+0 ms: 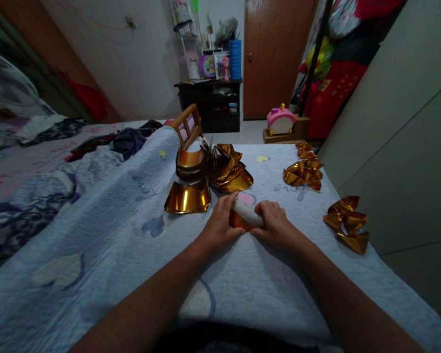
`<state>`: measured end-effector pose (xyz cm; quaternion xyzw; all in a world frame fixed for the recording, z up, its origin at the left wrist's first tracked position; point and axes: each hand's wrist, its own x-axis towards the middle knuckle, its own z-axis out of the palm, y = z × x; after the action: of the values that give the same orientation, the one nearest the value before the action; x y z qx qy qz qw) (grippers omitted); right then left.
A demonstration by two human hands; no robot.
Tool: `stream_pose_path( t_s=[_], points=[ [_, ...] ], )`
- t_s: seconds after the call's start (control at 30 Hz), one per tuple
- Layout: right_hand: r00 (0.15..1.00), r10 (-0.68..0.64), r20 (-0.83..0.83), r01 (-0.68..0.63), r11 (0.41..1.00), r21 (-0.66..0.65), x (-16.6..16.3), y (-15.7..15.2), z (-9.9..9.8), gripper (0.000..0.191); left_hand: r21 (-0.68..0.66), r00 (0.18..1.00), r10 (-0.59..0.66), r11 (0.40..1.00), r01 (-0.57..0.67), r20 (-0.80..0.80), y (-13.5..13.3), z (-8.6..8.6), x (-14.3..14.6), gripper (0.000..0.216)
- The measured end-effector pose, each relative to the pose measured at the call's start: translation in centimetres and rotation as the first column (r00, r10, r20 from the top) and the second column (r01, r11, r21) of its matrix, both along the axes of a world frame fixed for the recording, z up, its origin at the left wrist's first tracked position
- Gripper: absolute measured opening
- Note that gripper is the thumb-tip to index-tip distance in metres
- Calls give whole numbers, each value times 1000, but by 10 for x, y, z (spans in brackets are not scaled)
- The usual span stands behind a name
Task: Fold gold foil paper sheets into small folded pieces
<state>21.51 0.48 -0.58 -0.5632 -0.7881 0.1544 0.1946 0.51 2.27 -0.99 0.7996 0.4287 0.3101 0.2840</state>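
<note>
My left hand (222, 219) and my right hand (275, 219) are closed on the two ends of one gold foil paper sheet (239, 220). A whitish rolled part (248, 213) lies across its top, between the thumbs and fingers; it looks like the sheet's pale back curled over. Both hands rest low over the bedspread. Ahead and to the left of my left hand lies a small stack of gold sheets (188, 197), with a larger fanned pile of gold sheets (231, 169) behind it. Folded gold foil pieces (348, 223) sit to the right of my right hand.
More folded gold pieces (304, 171) lie near the far right edge of the blue bedspread (132, 255). A wooden frame (186, 125) stands behind the pile. Clothes (128, 142) are heaped at left. A pale cabinet (400, 147) borders the right side.
</note>
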Motion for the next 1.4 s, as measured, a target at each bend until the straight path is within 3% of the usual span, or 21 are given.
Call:
stream_pose_path(
  t_s=[0.4,0.5,0.6,0.67,0.77,0.83,0.9,1.07,1.17,1.27,1.4],
  points=[
    [977,73,-202,-85,995,-48,-3,-1,9,34,-84,991,131,988,-129,19,-5,2,4,105],
    [957,55,-284,-81,993,-81,-2,0,8,40,-148,989,147,978,-144,13,-6,3,5,104],
    [913,-5,-407,-61,987,-149,-2,1,10,46,-171,982,149,977,-128,117,-7,6,5,103],
    [838,-48,-544,-68,979,-192,-3,2,11,47,-197,964,139,976,-95,228,-7,7,6,104],
    [618,-143,-773,-168,936,-308,-7,3,11,49,-253,930,146,966,-59,338,-8,8,7,104],
    [490,-215,-845,-244,896,-370,-11,3,11,51,-265,921,141,963,-43,362,-8,7,8,103],
    [442,-255,-860,-270,876,-399,-12,3,10,51,-258,923,124,966,-28,365,-9,6,8,103],
    [449,-290,-845,-190,893,-408,-9,4,10,51,-307,893,84,950,63,443,-10,6,8,108],
    [515,-279,-811,-110,916,-385,-5,5,11,47,-311,891,44,944,112,452,-9,6,4,100],
    [577,-245,-779,-63,938,-341,-3,5,10,40,-204,947,-23,975,93,320,-9,6,-1,79],
    [599,-255,-759,-42,937,-348,-2,6,7,44,-81,991,-59,994,69,118,-10,7,-5,70]
  ],
)
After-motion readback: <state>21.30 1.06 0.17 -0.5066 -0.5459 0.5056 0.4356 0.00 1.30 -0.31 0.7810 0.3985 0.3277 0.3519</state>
